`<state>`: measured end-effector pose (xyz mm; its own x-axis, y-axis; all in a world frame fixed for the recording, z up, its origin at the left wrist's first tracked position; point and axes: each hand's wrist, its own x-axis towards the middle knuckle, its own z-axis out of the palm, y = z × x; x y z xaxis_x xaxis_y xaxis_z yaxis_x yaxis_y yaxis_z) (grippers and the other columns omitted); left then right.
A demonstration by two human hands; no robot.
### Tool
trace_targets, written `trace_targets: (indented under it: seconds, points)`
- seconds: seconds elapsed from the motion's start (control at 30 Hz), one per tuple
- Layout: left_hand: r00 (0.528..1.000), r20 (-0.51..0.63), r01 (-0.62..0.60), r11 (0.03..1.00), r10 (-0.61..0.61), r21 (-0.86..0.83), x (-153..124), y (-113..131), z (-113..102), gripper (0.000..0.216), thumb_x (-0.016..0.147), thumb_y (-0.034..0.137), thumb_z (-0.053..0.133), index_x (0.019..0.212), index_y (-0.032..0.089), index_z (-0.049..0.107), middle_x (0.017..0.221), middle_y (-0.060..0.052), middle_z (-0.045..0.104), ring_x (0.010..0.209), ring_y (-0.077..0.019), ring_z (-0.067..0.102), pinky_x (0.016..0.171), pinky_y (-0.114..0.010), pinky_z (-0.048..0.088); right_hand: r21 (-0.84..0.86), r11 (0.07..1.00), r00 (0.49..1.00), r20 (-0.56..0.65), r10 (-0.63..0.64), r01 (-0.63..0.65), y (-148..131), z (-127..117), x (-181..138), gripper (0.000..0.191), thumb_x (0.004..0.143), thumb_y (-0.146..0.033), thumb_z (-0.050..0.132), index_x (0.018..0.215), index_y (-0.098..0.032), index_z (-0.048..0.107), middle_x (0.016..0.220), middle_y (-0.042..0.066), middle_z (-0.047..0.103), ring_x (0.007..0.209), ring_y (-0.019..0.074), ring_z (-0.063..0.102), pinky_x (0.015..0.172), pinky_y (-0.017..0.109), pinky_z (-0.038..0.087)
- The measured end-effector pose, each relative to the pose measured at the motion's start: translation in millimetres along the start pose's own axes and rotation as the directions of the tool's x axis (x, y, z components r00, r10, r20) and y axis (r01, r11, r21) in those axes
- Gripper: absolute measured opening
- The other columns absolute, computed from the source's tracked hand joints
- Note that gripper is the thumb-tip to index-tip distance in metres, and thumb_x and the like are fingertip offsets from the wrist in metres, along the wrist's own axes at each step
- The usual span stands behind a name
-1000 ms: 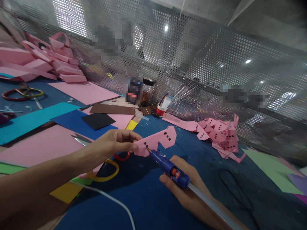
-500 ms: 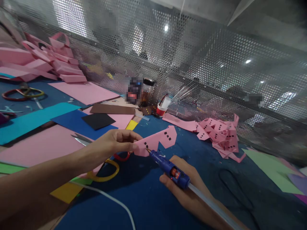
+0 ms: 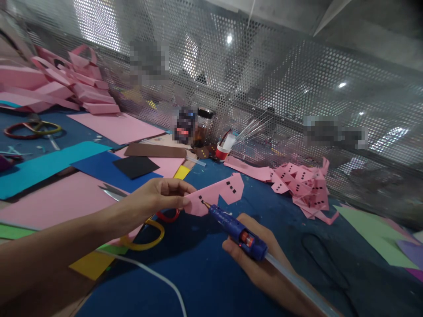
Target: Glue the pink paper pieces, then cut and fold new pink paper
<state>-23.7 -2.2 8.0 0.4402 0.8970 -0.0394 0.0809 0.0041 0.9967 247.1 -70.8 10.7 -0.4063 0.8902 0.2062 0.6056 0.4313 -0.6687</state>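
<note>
My left hand (image 3: pixel 158 196) pinches the near end of a pink zigzag paper cutout (image 3: pixel 218 193) with small black squares on it, holding it above the blue table. My right hand (image 3: pixel 261 259) grips a blue glue gun (image 3: pixel 238 231) with a clear glue stick trailing out its back. The gun's nozzle touches the cutout close to my left fingertips.
A heap of similar pink cutouts (image 3: pixel 304 187) lies at the right. Scissors with yellow and red handles (image 3: pixel 145 231) lie under my left hand, a white cord (image 3: pixel 152 275) near the front. Coloured paper sheets (image 3: pixel 49 165) cover the left; a perforated metal screen (image 3: pixel 264 83) stands behind.
The glue gun and my right hand have slid slightly to the right along the cutout; my left hand and the cutout stay put.
</note>
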Motion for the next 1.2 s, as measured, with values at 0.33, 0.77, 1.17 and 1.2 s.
trace_targets:
  seconds: [0.33,0.77,1.17,1.2]
  points:
    - [1.0,0.006,0.005,1.0,-0.004,-0.027,0.6,0.5,0.1,0.019,0.083,0.033,0.074,0.1,0.024,0.076,0.091,-0.003,0.075,0.083,-0.0171,0.065,0.073,-0.025,0.049,0.003,0.999,0.999,-0.021,0.04,-0.04,-0.3,1.4,-0.5,0.028,0.094,-0.04,0.057,0.075,-0.022,0.045,0.077,0.0,0.052,0.066,0.0129,0.049,0.055,0.025,0.038]
    - [0.999,-0.033,-0.007,1.0,0.007,-0.023,4.9,-5.5,-3.2,0.025,0.08,0.036,0.076,0.101,0.023,0.075,0.092,-0.005,0.077,0.084,-0.0187,0.069,0.079,-0.028,0.053,0.061,0.994,0.994,-0.055,0.096,-0.093,-2.6,1.2,-4.1,0.026,0.093,-0.042,0.058,0.077,-0.023,0.048,0.074,-0.001,0.051,0.063,0.0126,0.047,0.051,0.024,0.038]
    - [0.983,-0.167,-0.069,0.995,0.079,0.067,11.9,-12.3,-17.3,0.038,0.075,0.037,0.08,0.106,0.018,0.072,0.098,-0.006,0.077,0.088,-0.02,0.07,0.081,-0.03,0.054,0.093,0.967,0.949,-0.188,0.252,-0.239,11.3,0.1,-37.0,0.025,0.09,-0.048,0.063,0.092,-0.024,0.064,0.076,0.0,0.066,0.064,0.0151,0.061,0.058,0.025,0.05]
    - [0.982,-0.173,-0.072,0.996,0.081,0.058,12.7,-12.2,-17.4,0.035,0.075,0.035,0.08,0.105,0.018,0.072,0.098,-0.005,0.077,0.087,-0.0182,0.069,0.08,-0.028,0.053,0.086,0.962,0.94,-0.21,0.27,-0.257,12.9,-0.3,-42.5,0.026,0.089,-0.049,0.064,0.092,-0.024,0.065,0.078,0.001,0.068,0.066,0.0165,0.063,0.059,0.026,0.051]
